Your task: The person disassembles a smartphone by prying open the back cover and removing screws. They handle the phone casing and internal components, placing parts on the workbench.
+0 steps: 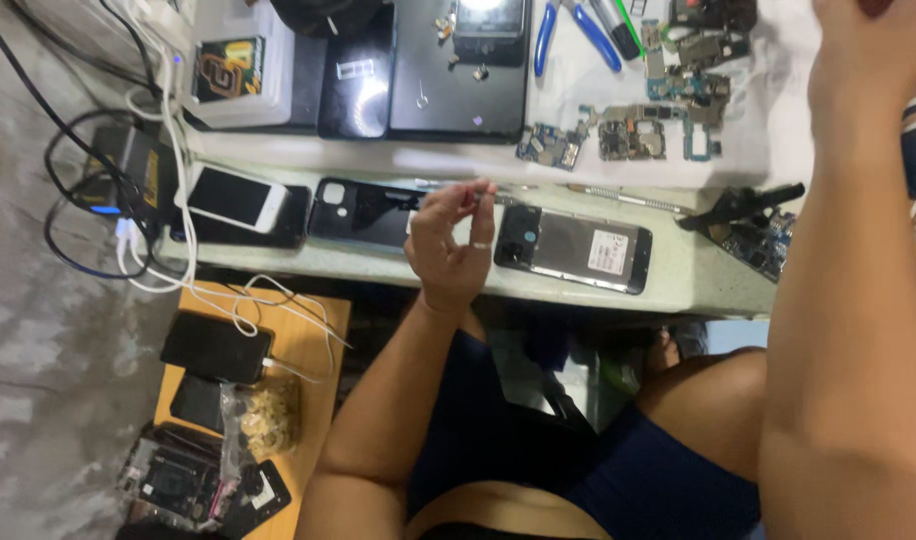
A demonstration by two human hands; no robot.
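My left hand (448, 245) is raised over the front edge of the pale green table (678, 280). Its thumb and forefinger are pinched on something tiny and thin that is too small to name, and one finger wears a ring. Just to its right an opened black phone (573, 248) lies on the table with its inside showing. To its left lies a black phone (363, 213), back side up. My right forearm rises along the right edge, and my right hand (868, 35) is cut off at the top, so its fingers are hidden.
A white phone (236, 197) lies at the left, beside tangled cables (158, 150). Circuit boards (628, 130), blue-handled pliers (578, 30) and a black clamp tool (743, 205) sit farther back and right. A low wooden stool (323, 320) holds more phones and parts.
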